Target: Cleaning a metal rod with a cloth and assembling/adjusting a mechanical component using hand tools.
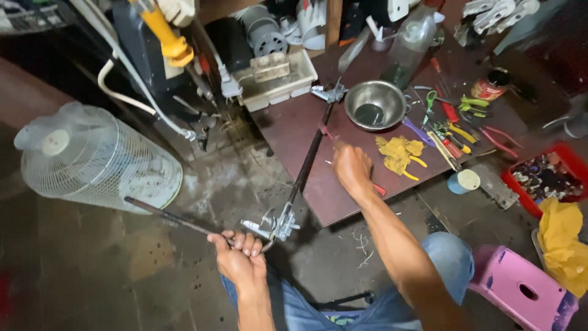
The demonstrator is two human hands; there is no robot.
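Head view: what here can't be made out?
- Right hand: motion-blurred; what it grips is unclear, only a red tip shows.
- Metal joint: left hand covers part.
- Steel bowl: contents too dark.
- Red tray: cut by the frame edge, its pieces too small.

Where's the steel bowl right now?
In the head view, the steel bowl sits on the brown board, upper centre, just beyond the right hand and left of the scattered pliers.

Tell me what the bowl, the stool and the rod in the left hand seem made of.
Bowl: likely stainless steel, shiny and reflective. Stool: moulded plastic, matte pink. Rod in the left hand: dark metal, dull, possibly rusted.
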